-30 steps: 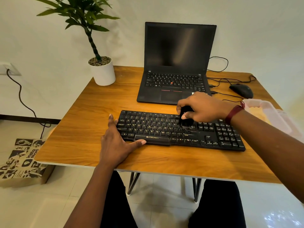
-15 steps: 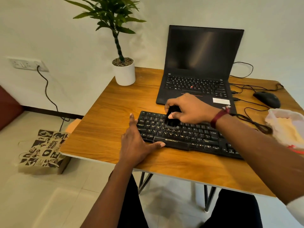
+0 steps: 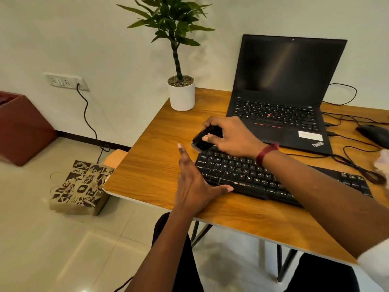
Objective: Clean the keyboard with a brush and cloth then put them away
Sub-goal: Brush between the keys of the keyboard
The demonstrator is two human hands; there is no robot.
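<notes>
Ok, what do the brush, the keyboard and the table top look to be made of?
Brush: black, glossy, likely plastic; it catches a highlight. Keyboard: matte black plastic, printed keys. Table: wood-grain top, probably laminate, given its pale edge.

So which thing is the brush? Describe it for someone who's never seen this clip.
On the wooden table, find the flat black external keyboard in front of the open black laptop. At its far left corner, the right hand grips a small glossy black brush, the only black thing held in a hand.
</notes>
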